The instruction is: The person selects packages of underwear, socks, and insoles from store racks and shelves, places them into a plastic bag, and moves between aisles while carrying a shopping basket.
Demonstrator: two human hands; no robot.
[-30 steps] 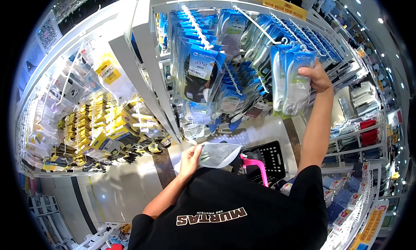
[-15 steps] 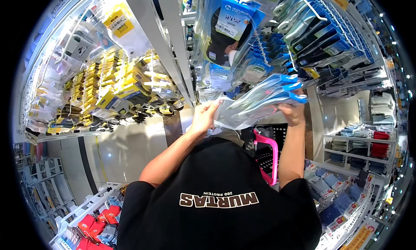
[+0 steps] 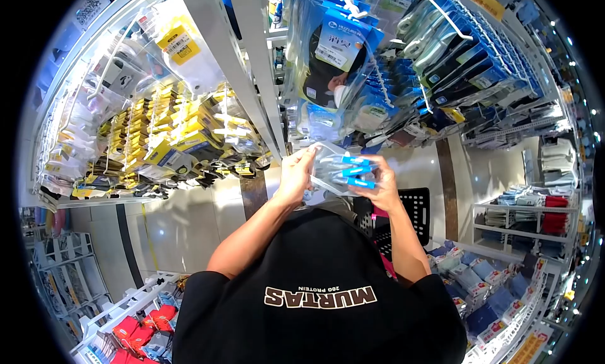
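Observation:
My left hand (image 3: 296, 175) is closed on the left edge of a clear plastic bag (image 3: 329, 167) in front of my chest. My right hand (image 3: 383, 180) grips several sock packs with blue tops (image 3: 357, 172) at the bag's right side. The packs lie mostly within the bag's outline, their blue ends sticking out toward my right fingers. How deep they sit in the bag is hard to make out through the shiny plastic.
Blue sock packs (image 3: 340, 42) hang on hooks ahead, beside a white post (image 3: 233, 55). Yellow-labelled packs (image 3: 183, 124) hang at the left. A black basket (image 3: 414, 214) with a pink handle is below my right arm. Folded goods (image 3: 482, 288) lie at the lower right.
My right hand has brought several packs down from the right-hand hooks to the bag, and they have moved further left into its outline. My left hand still holds the bag.

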